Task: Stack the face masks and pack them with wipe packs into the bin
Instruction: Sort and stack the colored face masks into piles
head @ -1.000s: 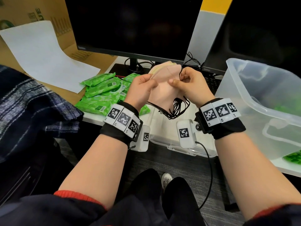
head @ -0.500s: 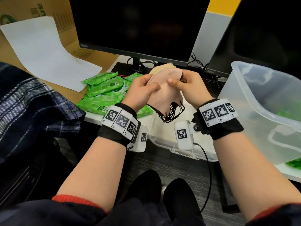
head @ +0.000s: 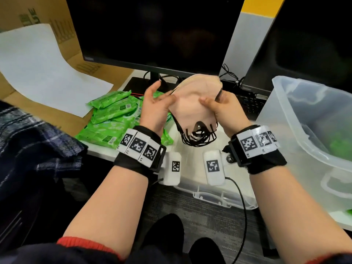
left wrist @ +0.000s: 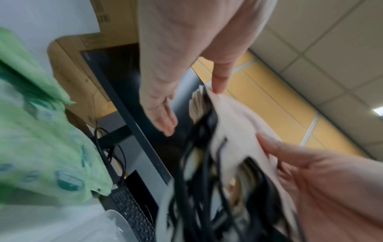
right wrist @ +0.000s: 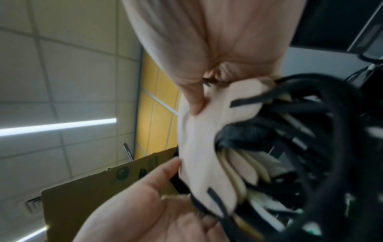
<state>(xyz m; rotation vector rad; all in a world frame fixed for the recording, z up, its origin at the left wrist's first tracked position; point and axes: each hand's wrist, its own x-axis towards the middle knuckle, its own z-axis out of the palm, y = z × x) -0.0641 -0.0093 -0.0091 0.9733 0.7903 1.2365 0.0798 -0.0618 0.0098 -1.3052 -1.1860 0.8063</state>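
A stack of beige face masks (head: 190,109) with black ear loops (head: 198,136) hangs in the air in front of the monitor. My right hand (head: 211,101) grips the stack's right side, thumb pressed on the front mask (right wrist: 203,147). My left hand (head: 162,94) is spread beside the stack's left edge, fingers straight; in the left wrist view only its thumb tip touches the masks (left wrist: 238,127). Several green wipe packs (head: 114,119) lie in a heap on the desk to the left. The clear plastic bin (head: 297,111) stands tilted at the right with green packs (head: 341,147) inside.
A clear lid (head: 209,195) lies on the desk edge below my hands. Two dark monitors (head: 152,31) stand close behind, with a keyboard (head: 249,105) under the right one. Cardboard with a white sheet (head: 38,73) is at the left, plaid cloth (head: 28,140) nearer me.
My left hand has let go of the stack and spread its fingers. The right hand has lifted the stack a little while keeping its grip.
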